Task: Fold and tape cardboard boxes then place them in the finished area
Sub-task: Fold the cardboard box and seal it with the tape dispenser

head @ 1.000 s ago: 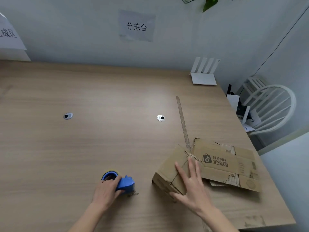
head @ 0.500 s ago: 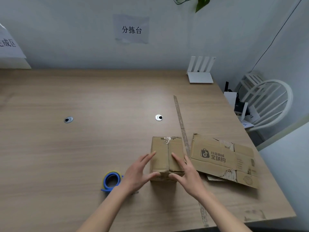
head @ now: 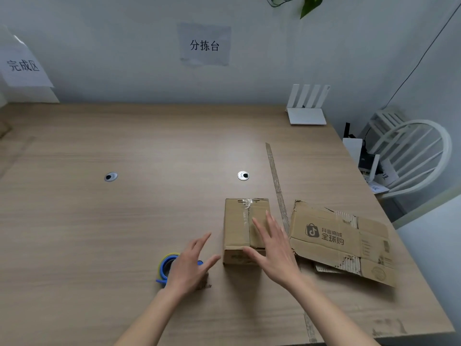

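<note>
taping step: right hand (head: 272, 248) lies flat-fingered on the box (head: 237, 226), left hand (head: 189, 265) spread, empty, over the tape dispenser (head: 166, 267) at its nine o'clock, which needs grabbing next.

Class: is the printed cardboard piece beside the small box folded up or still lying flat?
Flat: the printed cardboard lies spread on the table, no sides raised.

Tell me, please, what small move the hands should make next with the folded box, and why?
Probably the left hand should close on the tape dispenser under it. The right hand lies flat on the box, holding its top flaps shut, and the centre seam looks only partly taped at the far edge.
</note>
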A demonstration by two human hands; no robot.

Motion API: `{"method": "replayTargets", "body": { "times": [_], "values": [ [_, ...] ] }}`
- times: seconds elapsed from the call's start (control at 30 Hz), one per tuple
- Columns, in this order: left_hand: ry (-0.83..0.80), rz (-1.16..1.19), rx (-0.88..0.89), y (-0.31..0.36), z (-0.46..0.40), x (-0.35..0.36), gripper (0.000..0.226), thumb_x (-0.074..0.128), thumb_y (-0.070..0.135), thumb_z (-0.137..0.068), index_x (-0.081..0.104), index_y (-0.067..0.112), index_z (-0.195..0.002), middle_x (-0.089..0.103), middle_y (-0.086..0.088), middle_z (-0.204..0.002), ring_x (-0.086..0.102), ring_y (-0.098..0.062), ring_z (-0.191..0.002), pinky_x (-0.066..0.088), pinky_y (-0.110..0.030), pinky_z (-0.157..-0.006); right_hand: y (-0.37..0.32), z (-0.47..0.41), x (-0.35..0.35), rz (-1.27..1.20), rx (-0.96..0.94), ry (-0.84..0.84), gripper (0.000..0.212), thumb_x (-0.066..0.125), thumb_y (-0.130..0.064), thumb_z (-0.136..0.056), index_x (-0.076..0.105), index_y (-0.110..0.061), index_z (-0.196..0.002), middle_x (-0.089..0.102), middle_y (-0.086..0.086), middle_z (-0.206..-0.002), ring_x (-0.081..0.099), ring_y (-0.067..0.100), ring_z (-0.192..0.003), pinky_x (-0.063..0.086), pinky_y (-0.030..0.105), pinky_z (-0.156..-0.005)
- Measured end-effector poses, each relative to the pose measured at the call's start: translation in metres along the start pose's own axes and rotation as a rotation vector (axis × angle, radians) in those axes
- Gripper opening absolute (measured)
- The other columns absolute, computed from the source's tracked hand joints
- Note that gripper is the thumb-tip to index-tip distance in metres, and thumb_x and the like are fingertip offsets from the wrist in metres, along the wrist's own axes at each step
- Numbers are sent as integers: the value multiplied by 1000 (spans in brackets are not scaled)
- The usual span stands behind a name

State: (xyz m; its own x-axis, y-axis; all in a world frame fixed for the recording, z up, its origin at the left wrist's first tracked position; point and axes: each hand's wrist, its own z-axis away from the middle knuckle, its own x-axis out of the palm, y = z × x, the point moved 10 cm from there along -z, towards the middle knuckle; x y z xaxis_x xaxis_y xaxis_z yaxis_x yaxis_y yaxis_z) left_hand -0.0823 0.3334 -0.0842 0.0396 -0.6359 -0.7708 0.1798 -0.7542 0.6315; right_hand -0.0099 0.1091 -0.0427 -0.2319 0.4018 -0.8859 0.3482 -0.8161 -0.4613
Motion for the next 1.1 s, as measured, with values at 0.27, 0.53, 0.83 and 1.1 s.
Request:
{"method": "replayTargets", "body": {
  "times": [0.27, 0.53, 0.83, 1.1],
  "values": [
    [-209, -467, -267, -87, 30, 45, 91, 46, 82, -83, 11, 42, -157, 53, 0, -120, 58, -18, -102, 41, -29, -85, -4, -3, 21, 18, 56, -26, 69, 33, -68, -99, 3, -49, -157, -24, -15, -165, -29, 3, -149, -11, 34, -124],
    [-219, -414, -194, -96, 18, 46, 68, 47, 63, -93, 25, 40, -154, 53, 0, -112, 58, -18, -95, 38, -29, -71, -15, -6, 5, 55, 42, -16, 68, 44, -58, -99, 17, -40, -159, -9, -9, -169, -17, 7, -153, -9, 34, -125],
    [-2, -186, 95, -33, -11, -100, 67, 58, 84, -71, 39, 59, -130, 56, 30, -108, 55, 2, -92, 46, -21, -70, -139, -42, 10, -450, -54, -290, 54, 52, -21, -104, 36, -25, -155, 41, -10, -156, 39, 5, -142, 31, 25, -118],
    [101, -152, 227, 23, -17, -203, 65, 55, 81, -72, 41, 56, -130, 56, 33, -117, 56, 7, -95, 40, -14, -71, -200, -77, -45, -577, -48, -62, 16, 72, -18, -87, 80, -19, -102, 78, -9, -92, 70, 0, -88, 57, 22, -83]
  ]
}}
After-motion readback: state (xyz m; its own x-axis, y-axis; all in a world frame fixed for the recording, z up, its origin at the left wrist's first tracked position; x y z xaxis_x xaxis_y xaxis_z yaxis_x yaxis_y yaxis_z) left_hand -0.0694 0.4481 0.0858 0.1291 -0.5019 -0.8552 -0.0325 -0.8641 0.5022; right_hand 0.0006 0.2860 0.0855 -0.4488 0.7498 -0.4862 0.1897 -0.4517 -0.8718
